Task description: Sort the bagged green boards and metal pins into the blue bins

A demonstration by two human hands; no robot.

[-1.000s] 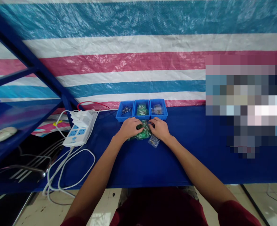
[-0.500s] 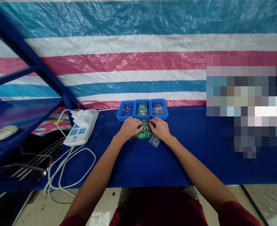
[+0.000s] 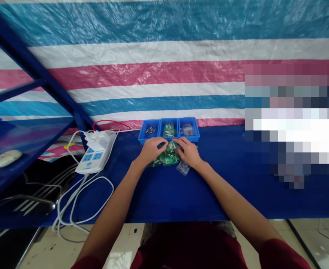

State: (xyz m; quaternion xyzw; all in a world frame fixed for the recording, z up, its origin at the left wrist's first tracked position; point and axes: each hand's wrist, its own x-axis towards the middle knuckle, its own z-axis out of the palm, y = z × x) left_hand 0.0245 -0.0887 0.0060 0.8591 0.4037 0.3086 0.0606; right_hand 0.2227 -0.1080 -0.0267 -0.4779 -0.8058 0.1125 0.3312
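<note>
Small green plastic bags with pale pieces inside lie in a pile (image 3: 168,158) on the blue table. My left hand (image 3: 153,150) is at the left of the pile, thumb and forefinger pinched at the edge of a green plastic bag (image 3: 171,146). From the right, my right hand (image 3: 189,152) has its bent fingers on the same bag's other side. Below my right hand lies a small clear bag (image 3: 183,168) with brass-coloured bits. Just beyond my hands, three blue bins stand in a row: one with metal pins (image 3: 151,130), one with green bags (image 3: 169,130), one with clear bags (image 3: 188,130).
A white power strip (image 3: 95,157) with plugs sits at the left, its white cables (image 3: 80,194) looping over the table (image 3: 170,201). A blue metal frame (image 3: 55,93) rises at the left. A striped tarp (image 3: 158,71) hangs behind. A pixelated area covers the right side.
Both hands have shifted slightly away from me, toward the bins. Fingertips are now raised around the upper green bag, and more of the pile shows beneath.
</note>
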